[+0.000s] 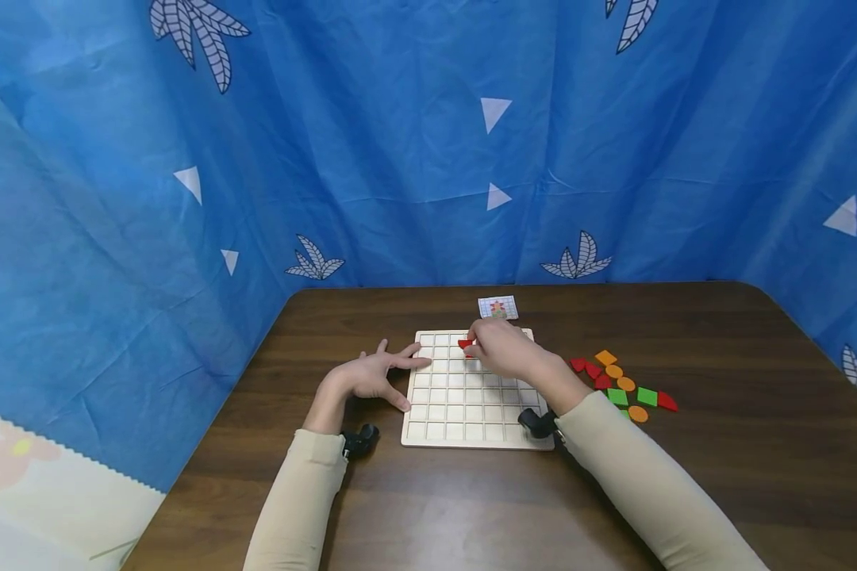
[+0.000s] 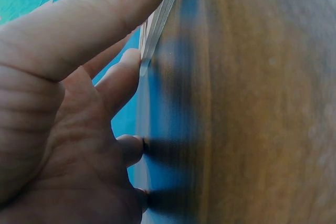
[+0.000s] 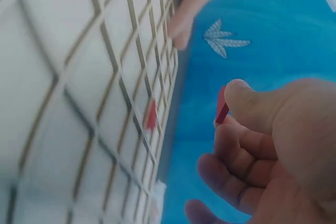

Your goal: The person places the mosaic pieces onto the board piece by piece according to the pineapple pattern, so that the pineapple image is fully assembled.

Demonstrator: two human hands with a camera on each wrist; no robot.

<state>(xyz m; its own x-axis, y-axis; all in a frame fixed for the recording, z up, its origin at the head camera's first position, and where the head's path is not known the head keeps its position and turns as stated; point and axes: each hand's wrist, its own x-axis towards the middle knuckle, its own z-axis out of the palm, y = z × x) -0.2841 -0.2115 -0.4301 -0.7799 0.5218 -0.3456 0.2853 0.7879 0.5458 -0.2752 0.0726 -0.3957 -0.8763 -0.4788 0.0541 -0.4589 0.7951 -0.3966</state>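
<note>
A pale gridded board (image 1: 474,432) lies on the table. My left hand (image 1: 371,375) rests at its left edge with fingers spread, thumb and fingertips touching the rim; in the left wrist view the hand (image 2: 58,108) is beside the board's thin edge. My right hand (image 1: 507,350) is over the upper part of the board. In the right wrist view, thumb and index finger of that hand (image 3: 283,140) pinch a small red piece (image 3: 222,107) above the surface. Another red piece (image 3: 151,115) sits in a grid cell, near the held one.
Right of the board lie loose flat pieces: red ones (image 1: 667,401), orange ones (image 1: 605,358) and green ones (image 1: 647,396). A small card (image 1: 497,306) with a coloured flower pattern is just beyond the board. A blue curtain (image 1: 414,143) hangs behind the brown table (image 1: 757,412).
</note>
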